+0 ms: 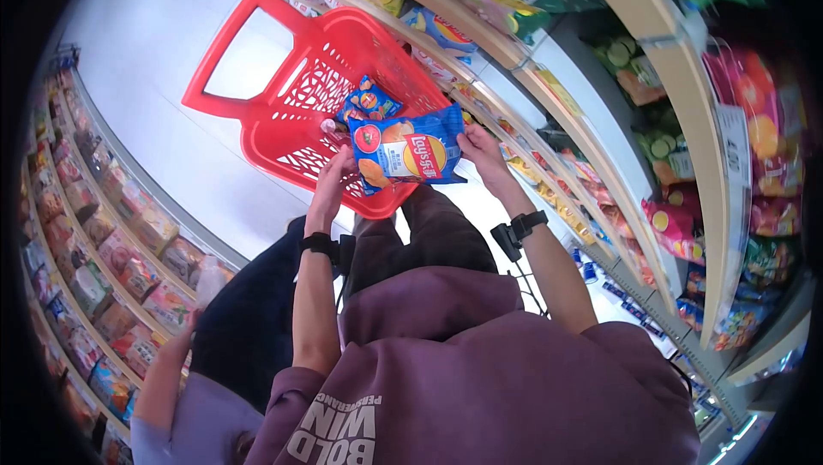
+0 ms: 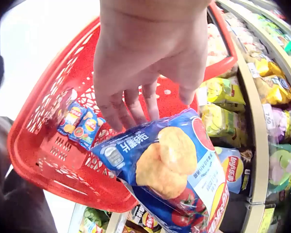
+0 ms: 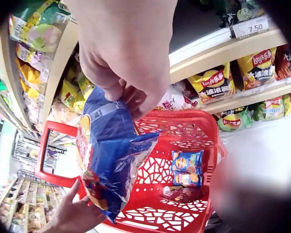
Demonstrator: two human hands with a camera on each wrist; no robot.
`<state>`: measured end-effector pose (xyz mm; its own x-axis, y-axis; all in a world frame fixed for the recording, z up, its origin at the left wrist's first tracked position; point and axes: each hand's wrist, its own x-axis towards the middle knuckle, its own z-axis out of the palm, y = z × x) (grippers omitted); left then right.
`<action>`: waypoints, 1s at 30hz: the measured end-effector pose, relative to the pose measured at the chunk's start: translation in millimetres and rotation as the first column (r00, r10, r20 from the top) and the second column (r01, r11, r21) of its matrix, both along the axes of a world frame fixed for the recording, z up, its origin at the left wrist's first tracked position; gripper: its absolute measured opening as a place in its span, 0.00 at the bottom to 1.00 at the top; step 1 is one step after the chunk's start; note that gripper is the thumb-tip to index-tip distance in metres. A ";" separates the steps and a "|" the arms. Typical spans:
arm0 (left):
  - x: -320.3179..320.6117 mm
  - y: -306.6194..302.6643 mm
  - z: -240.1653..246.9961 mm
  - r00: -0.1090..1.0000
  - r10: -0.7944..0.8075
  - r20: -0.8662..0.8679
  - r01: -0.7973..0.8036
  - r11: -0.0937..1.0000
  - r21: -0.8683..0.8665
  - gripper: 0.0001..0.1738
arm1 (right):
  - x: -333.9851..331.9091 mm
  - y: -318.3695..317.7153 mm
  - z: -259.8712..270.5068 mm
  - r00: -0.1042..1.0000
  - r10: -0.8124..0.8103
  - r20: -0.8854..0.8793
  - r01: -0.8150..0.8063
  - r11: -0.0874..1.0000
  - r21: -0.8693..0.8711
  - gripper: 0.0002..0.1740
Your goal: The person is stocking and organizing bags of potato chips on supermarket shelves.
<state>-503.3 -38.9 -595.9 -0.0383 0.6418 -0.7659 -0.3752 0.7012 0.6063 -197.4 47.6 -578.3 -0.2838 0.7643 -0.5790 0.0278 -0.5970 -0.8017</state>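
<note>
With my right hand (image 1: 483, 156), right of centre in the head view, I pinch one end of the blue Lay's bag (image 1: 407, 150), held over the red basket (image 1: 283, 131) in mid-frame. My left hand (image 1: 330, 184) is at its other end, fingers extended and slightly apart, though I can't tell how firmly they touch; small blue packets (image 1: 377, 101) lie inside, upper centre.
</note>
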 end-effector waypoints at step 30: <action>126.1 -3.0 116.1 0.898 -0.434 0.073 0.378 0.847 0.374 0.11 | 104.1 -201.4 113.3 0.633 -0.774 0.011 0.752 0.618 0.229 0.14</action>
<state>-377.2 -41.9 -479.7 0.3804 0.7958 -0.4711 -0.2075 0.5699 0.7951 -93.3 -153.8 -465.1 0.5017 0.7713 -0.3915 -0.2832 -0.2812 -0.9169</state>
